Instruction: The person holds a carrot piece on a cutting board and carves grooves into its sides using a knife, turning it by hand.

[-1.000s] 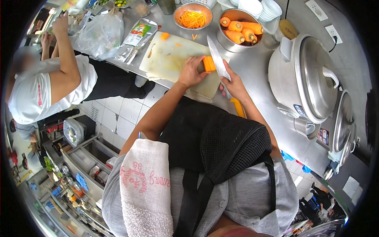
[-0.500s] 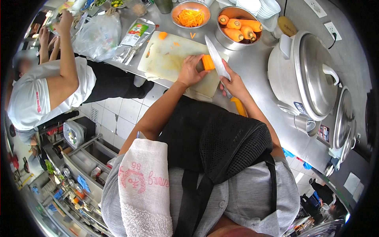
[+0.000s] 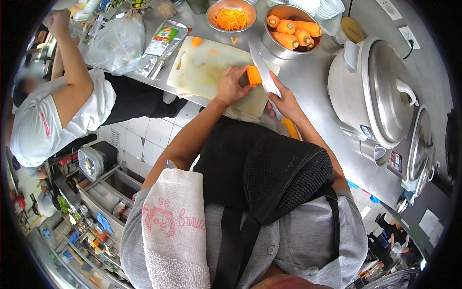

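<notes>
My left hand [image 3: 232,86] grips an orange carrot block [image 3: 254,75] on the white cutting board [image 3: 199,72], its fingers bent against the block's left side. In my right hand [image 3: 285,100] is a large knife [image 3: 262,67], its blade upright along the block's right side and pointing away from me. A yellow handle [image 3: 290,128] shows just below that hand. Small carrot scraps lie on the board, with a larger carrot piece [image 3: 196,42] at its far edge. Beyond the board stand a bowl of carrot strips [image 3: 231,19] and a metal pot of peeled carrots [image 3: 295,34].
A large lidded cooker [image 3: 370,91] stands on the steel counter [image 3: 317,96] at the right. To the left of the board lie a foil pouch [image 3: 163,41] and a clear plastic bag [image 3: 118,45]. A co-worker in a white shirt [image 3: 57,108] stands at the left.
Both my hands, the knife and the carrot block stay in nearly the same place. The co-worker's raised arm has shifted to the left. The view has moved slightly.
</notes>
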Available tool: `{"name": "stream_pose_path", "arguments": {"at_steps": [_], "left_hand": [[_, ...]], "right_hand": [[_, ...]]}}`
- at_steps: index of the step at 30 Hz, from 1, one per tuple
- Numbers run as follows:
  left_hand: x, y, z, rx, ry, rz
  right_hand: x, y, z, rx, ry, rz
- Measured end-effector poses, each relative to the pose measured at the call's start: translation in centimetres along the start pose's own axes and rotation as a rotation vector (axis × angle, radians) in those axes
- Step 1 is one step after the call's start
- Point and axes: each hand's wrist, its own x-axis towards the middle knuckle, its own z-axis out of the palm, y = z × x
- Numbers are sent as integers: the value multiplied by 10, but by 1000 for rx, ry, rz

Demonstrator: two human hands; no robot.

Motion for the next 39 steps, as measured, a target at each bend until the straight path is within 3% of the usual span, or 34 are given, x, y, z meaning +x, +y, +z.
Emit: {"name": "stream_pose_path", "arguments": {"at_steps": [10,12,14,19,25,29,39], "left_hand": [[0,3,5,-19,65,10],[-1,4,6,-26,85,36],[-1,4,6,-40,34,-47],[-2,1,7,-27,43,-26],[-1,-2,6,-15,91,74],[0,-4,5,-46,53,43],[-19,0,1,22,1,-8]], "right_hand": [[7,1,-3,20,-37,38],[9,8,1,92,8,-68],[10,14,5,108,23,-77],[11,7,-2,74,-3,-131],[11,-9,-17,-74,-132,89],[7,-4,-9,60,-96,-48],[1,10,-18,235,-182,44]]}}
